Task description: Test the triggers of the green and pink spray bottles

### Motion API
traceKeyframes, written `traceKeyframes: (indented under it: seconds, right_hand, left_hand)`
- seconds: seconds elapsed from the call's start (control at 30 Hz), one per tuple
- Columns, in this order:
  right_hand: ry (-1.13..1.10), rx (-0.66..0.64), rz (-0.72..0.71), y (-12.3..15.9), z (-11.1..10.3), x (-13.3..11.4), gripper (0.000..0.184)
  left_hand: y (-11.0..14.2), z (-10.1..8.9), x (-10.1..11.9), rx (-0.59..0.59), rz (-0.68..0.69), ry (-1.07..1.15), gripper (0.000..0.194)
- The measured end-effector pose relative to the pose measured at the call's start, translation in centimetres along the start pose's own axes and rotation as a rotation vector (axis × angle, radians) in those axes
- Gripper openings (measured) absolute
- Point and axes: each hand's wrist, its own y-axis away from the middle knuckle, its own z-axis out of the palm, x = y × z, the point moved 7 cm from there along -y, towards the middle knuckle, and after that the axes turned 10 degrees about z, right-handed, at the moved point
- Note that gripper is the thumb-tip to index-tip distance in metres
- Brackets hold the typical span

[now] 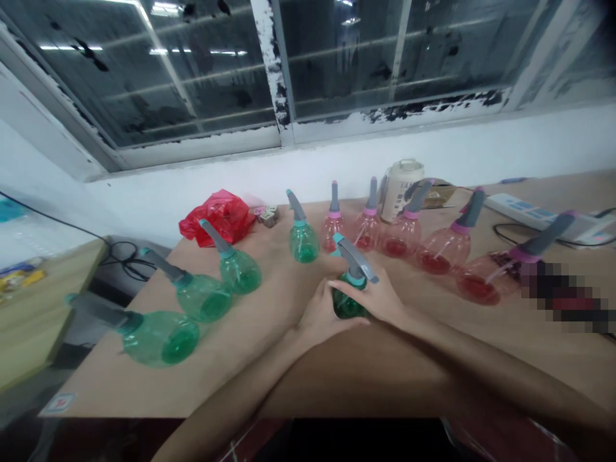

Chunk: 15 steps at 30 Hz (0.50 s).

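Note:
Both my hands grip one green spray bottle [350, 301] standing on the wooden table [269, 359]. My left hand [321, 316] wraps its round body from the left. My right hand [380, 296] closes round the neck just under the grey trigger head [357, 260]. Several more green spray bottles [202, 296] stand in a curve to the left. A row of several pink spray bottles [436, 247] with grey heads runs to the right.
A red plastic bag [219, 217] lies at the table's back left. A pale jar [399, 186] stands against the wall behind the pink bottles. A white power strip [539, 215] with cables lies at the right. Another desk [43, 301] stands to the left.

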Motion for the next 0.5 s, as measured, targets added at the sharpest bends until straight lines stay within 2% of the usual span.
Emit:
traceKeyframes:
  seconds: [0.2, 0.27, 0.4, 0.5]
  right_hand:
    - [0.162, -0.121, 0.068, 3.4, -0.5, 2.2, 0.064]
    - [0.197, -0.125, 0.088, 3.9, -1.0, 2.2, 0.069]
    - [0.287, -0.138, 0.097, 4.0, -1.3, 1.5, 0.068]
    - [0.364, -0.155, 0.094, 3.8, -1.0, 1.0, 0.07]
  left_hand:
    - [0.3, -0.2, 0.1, 0.01, -0.062, 0.016, 0.088]
    - [0.3, -0.2, 0.3, 0.009, -0.062, 0.012, 0.089]
    - [0.6, -0.3, 0.5, -0.007, -0.012, -0.006, 0.098]
    - [1.7, -1.3, 0.5, -0.004, 0.008, -0.14, 0.104]
